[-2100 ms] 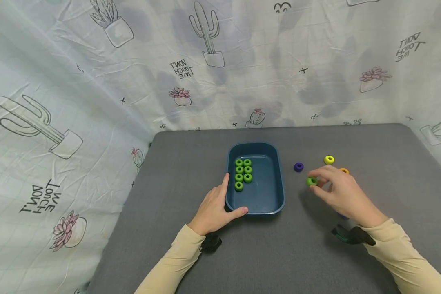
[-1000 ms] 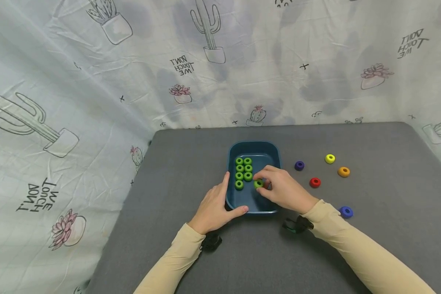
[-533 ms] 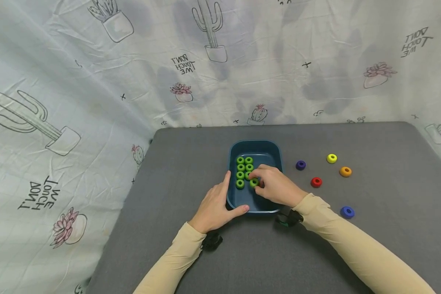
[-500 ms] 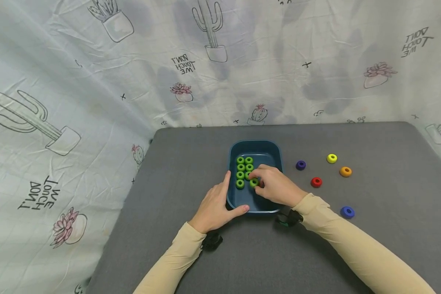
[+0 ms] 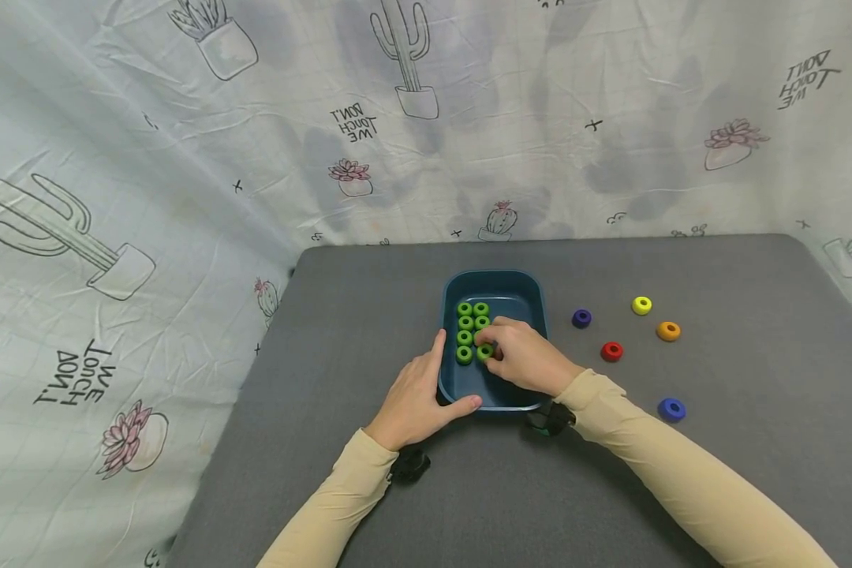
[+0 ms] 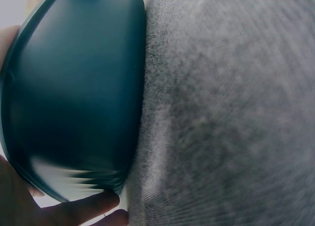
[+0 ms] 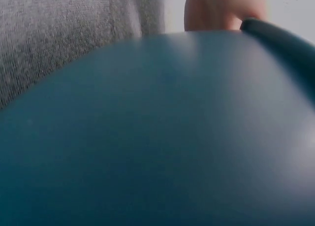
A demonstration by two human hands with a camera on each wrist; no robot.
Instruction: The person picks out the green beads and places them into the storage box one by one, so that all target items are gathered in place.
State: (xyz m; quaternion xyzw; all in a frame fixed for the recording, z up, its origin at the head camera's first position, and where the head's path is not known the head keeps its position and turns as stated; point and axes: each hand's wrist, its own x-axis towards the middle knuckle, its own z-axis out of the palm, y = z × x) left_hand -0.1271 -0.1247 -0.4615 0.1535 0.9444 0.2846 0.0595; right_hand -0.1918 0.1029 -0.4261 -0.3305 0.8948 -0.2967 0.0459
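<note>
A dark blue tray [image 5: 532, 331] holds green ring-shaped beads [image 5: 465, 323] in two columns along its left side. My right hand [image 5: 528, 356] reaches in over the right rim. Its thumb and fingertips pinch a green bead [image 5: 484, 353] at the lower end of the right column, beside the lowest bead of the left column. My left hand [image 5: 412, 402] rests against the tray's near left corner, index finger along the left wall and thumb across the front rim. In the left wrist view, fingers [image 6: 83, 209] lie against the tray's outer wall [image 6: 83, 88].
Right of the tray on the grey table [image 5: 341, 331] lie loose beads: dark purple [image 5: 581, 318], yellow [image 5: 642, 305], orange [image 5: 668, 331], red [image 5: 612, 351] and blue [image 5: 671, 409]. A printed curtain [image 5: 539, 118] hangs behind. The tray wall [image 7: 147, 137] fills most of the right wrist view.
My right hand has carried the green bead from the table at the right into the tray, then slid it left to the right column. A red bead has come into view. My left hand stays put.
</note>
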